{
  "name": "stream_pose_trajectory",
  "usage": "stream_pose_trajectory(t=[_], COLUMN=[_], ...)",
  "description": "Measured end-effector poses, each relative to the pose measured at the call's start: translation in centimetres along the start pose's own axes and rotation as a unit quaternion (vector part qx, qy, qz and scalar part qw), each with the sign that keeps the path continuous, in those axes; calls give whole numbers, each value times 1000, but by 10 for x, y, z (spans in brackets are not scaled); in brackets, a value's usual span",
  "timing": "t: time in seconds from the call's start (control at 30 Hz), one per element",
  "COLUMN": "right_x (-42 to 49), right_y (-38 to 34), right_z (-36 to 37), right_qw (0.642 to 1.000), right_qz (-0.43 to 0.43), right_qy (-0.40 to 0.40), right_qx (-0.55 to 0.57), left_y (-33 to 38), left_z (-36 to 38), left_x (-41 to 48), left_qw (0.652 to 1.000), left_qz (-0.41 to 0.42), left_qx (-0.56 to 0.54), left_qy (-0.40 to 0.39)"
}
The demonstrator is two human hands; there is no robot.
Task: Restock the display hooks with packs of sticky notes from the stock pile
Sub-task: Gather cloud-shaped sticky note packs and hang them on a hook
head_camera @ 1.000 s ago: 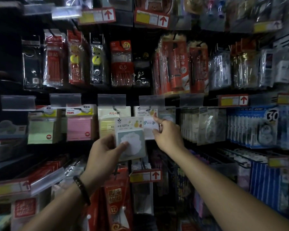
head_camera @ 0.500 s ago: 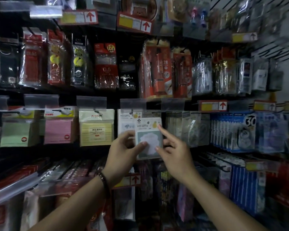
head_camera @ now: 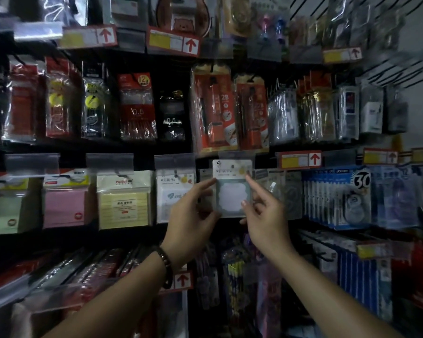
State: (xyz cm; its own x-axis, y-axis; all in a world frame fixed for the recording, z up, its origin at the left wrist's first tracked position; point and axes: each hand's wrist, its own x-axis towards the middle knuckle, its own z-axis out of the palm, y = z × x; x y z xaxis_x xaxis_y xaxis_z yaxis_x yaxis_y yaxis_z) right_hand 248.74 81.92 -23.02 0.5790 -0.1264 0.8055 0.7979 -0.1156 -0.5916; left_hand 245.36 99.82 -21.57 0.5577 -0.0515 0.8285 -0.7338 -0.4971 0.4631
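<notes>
Holding a clear-wrapped, pale grey-green pack of sticky notes [head_camera: 232, 191] with a white cloud-shaped pad up against the display, the person appears to be at the hanging step of one restock cycle. The left hand [head_camera: 193, 215] pinches the pack at its left edge, forefinger along the upper side and thumb near the bottom corner. The right hand [head_camera: 264, 215] meets the right edge with a straight forefinger high up and the thumb tip lower down; whether it pinches or only steadies cannot be told. The hands are apart, with the pack between them. One second ago the pack sat lower, in the left hand alone, while the right hand reached to the packs already hanging. It is now raised, its header card just beneath a clear plastic label holder [head_camera: 236, 156], and both hands are on it. In my judgement the pack has been brought level with its hook, and the header hole is being lined up with the hook tip. The hook itself is hidden, so engagement is unconfirmed. A white-carded pack of similar notes [head_camera: 175, 191] hangs just to the left, and a pale yellow block of notes in clear wrap [head_camera: 123, 203] hangs beyond that. The stock pile is not in view. The task remains in progress for this pack.
</notes>
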Motion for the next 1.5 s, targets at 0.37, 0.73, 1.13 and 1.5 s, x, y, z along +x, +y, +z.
stream_pose_trajectory(t=[0.37,0.73,1.13,1.5], right_x=[16,31,-1,-35], right_y=[5,-9,-14,-12], right_z=[-11,-15,-8,-3], right_qw=[998,998,999,999], right_qz=[15,38,23,39], right_qy=[-48,-36,-26,-19], right_qx=[-46,-37,-23,14], left_y=[8,18,8,6], left_z=[-6,-5,0,-1], left_x=[-1,0,7,-17], left_qw=[999,991,978,964], left_qz=[5,-38,-101,-151], left_qx=[-21,-128,-179,-216], left_qy=[-31,-25,44,32])
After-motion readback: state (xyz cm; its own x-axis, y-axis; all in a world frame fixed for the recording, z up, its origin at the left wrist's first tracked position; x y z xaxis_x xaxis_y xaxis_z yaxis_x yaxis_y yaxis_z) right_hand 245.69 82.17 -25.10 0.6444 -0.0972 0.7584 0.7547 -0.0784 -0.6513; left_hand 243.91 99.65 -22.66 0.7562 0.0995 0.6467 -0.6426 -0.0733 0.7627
